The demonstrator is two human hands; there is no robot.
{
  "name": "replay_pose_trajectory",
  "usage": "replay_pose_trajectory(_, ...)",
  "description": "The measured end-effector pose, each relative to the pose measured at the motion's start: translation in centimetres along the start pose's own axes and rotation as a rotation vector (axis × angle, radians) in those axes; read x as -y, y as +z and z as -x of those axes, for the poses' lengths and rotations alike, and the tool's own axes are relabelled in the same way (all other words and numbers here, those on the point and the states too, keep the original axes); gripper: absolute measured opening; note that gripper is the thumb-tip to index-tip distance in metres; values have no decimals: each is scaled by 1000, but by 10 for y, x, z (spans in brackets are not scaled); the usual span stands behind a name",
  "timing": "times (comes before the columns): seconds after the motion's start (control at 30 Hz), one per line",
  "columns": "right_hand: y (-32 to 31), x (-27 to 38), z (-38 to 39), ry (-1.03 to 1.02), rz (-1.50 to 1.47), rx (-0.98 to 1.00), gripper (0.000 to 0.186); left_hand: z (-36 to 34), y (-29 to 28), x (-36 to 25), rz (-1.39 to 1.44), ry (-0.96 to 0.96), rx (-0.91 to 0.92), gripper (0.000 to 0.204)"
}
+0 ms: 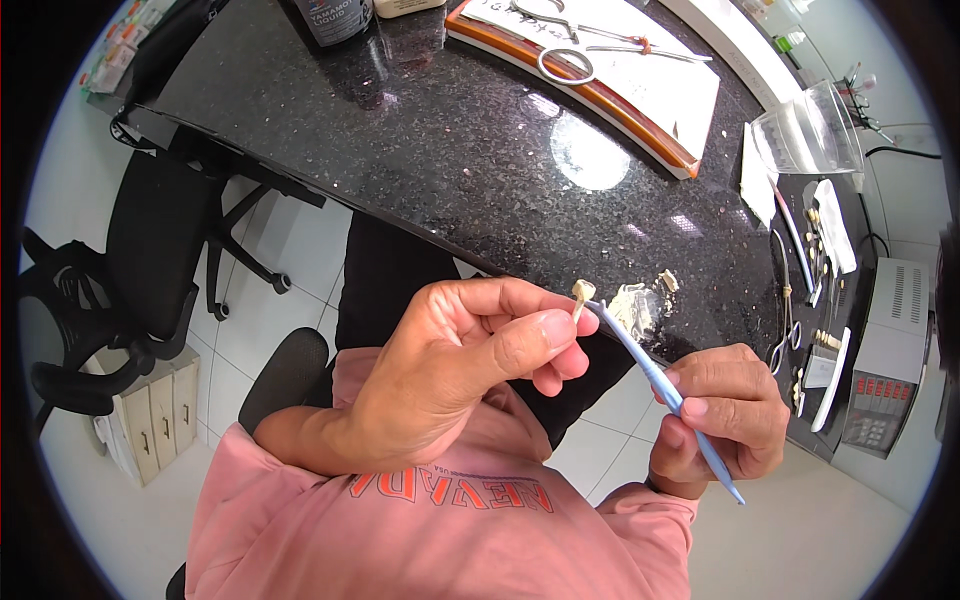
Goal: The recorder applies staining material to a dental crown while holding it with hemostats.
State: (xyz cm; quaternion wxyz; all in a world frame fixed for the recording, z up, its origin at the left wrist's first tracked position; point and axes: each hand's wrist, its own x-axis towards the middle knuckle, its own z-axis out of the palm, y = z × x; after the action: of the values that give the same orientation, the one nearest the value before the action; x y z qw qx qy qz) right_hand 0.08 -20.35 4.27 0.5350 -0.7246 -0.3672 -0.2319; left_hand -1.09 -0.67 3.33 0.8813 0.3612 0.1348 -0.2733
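Observation:
Between the thumb and fingers of my left hand [470,365] is a small cream piece [583,292] with a thin pale stem. My right hand [720,415] grips a slim light-blue hand tool [640,355], whose narrow upper end reaches to the cream piece, touching or just beside it. Under the tool, on the dark speckled counter [420,150], lies a patch of cream powder and shavings [635,310], with a small cream lump [668,280] beside it.
An orange-edged pad [640,135] holds scissors [567,64]. Rightward are a clear container [805,130], thin tools [783,345], small cream pieces and a grey device [885,350]. A dark container [325,20] stands at the back. Black chairs [140,250] stand left.

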Motion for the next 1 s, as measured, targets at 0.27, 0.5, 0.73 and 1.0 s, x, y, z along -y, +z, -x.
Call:
replay_pose_trajectory(0.27,0,2,0,20,10,-25,22,0,0,0,4,-2,1,17)
replay_pose_trajectory(0.5,1,1,2,23,-3,-23,22,0,0,-1,2,-3,5,18)
replay_pose_trajectory(0.73,-1,1,1,18,6,-39,22,0,-1,0,2,0,7,17)
replay_pose_trajectory(1.0,2,0,0,-10,-25,-78,23,0,-1,0,-9,7,2,19)
